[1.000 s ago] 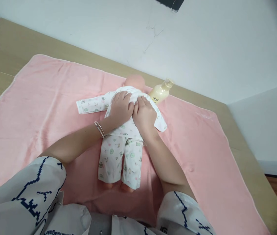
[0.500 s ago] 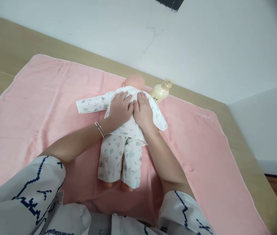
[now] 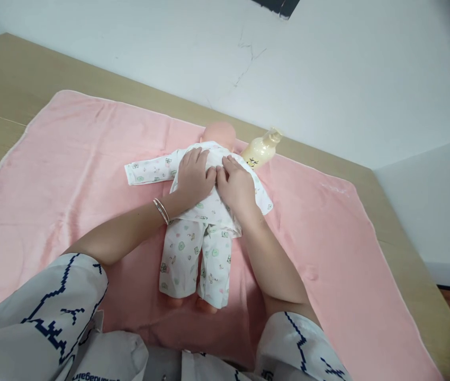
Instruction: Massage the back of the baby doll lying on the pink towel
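A baby doll (image 3: 220,134) lies face down in a white printed long-sleeved top (image 3: 205,212) and matching trousers (image 3: 181,254). Its head points away from me and its feet point toward me. My left hand (image 3: 195,177) rests flat on the left of the doll's upper back, fingers stretched out. On the right of the back lies my right hand (image 3: 236,184), fingers extended and slightly bent. The two thumbs nearly meet at the middle. Both palms are hidden against the cloth.
Under the doll spreads a pink blanket (image 3: 320,254) on a wooden table (image 3: 101,74). A pale yellow pump bottle (image 3: 260,150) lies tilted beside the doll's right shoulder. A white wall (image 3: 169,47) rises behind the table.
My right hand has shifted slightly outward to the right, with its fingers a little more spread and bent. My left hand stays in nearly the same place.
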### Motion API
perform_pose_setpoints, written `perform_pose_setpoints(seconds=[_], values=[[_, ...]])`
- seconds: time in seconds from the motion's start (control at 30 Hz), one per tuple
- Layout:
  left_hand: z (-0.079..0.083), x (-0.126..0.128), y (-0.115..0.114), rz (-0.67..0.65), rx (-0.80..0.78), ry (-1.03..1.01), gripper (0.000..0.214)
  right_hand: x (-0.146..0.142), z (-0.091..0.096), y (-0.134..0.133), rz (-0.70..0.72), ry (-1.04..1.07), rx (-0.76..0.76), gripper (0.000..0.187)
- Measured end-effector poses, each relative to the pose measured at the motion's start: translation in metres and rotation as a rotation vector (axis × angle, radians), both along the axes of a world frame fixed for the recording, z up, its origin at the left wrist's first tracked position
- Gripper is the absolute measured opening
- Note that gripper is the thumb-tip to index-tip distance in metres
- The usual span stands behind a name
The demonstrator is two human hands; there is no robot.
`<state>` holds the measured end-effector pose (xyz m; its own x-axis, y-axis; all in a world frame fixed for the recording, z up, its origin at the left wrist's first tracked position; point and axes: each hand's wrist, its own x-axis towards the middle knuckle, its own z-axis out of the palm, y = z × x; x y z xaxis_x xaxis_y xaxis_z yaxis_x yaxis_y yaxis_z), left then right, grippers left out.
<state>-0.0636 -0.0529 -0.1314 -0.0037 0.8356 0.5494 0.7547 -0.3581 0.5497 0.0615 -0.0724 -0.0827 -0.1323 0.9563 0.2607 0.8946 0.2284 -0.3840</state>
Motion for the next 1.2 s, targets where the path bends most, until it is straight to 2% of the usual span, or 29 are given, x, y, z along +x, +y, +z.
perform_pose_setpoints(seconds=[0.13, 0.23, 0.5, 0.63, 0.77, 0.9, 1.0, 1.1, 1.2], values=[[-0.002, -0.001, 0.008, -0.109, -0.019, 0.086, 0.041, 0.019, -0.012, 0.024, 0.129, -0.024, -0.067, 0.06], [-0.001, -0.004, 0.009, -0.157, 0.036, 0.12, 0.038, 0.02, -0.013, 0.025, 0.152, -0.044, -0.064, 0.06], [0.006, -0.007, -0.006, -0.083, 0.092, 0.082, 0.024, -0.012, -0.007, -0.019, -0.022, -0.212, 0.08, 0.055], [0.001, -0.003, -0.002, -0.024, 0.016, 0.04, 0.034, -0.001, -0.007, -0.004, -0.001, -0.161, -0.001, 0.056], [-0.002, -0.002, 0.004, -0.06, 0.002, 0.087, 0.038, 0.012, -0.01, 0.017, 0.09, -0.073, -0.042, 0.058], [0.003, -0.005, 0.001, -0.137, 0.042, 0.108, 0.023, 0.002, -0.007, 0.006, 0.052, -0.129, -0.036, 0.056], [0.007, -0.007, -0.005, -0.121, 0.045, 0.099, 0.017, -0.01, -0.001, -0.012, -0.007, -0.18, 0.021, 0.049], [0.006, -0.005, -0.006, -0.061, 0.036, 0.045, 0.017, -0.011, 0.0, -0.015, -0.051, -0.161, 0.054, 0.046], [0.001, -0.003, -0.001, -0.02, 0.011, 0.024, 0.031, -0.001, -0.005, -0.001, -0.022, -0.103, 0.035, 0.05]])
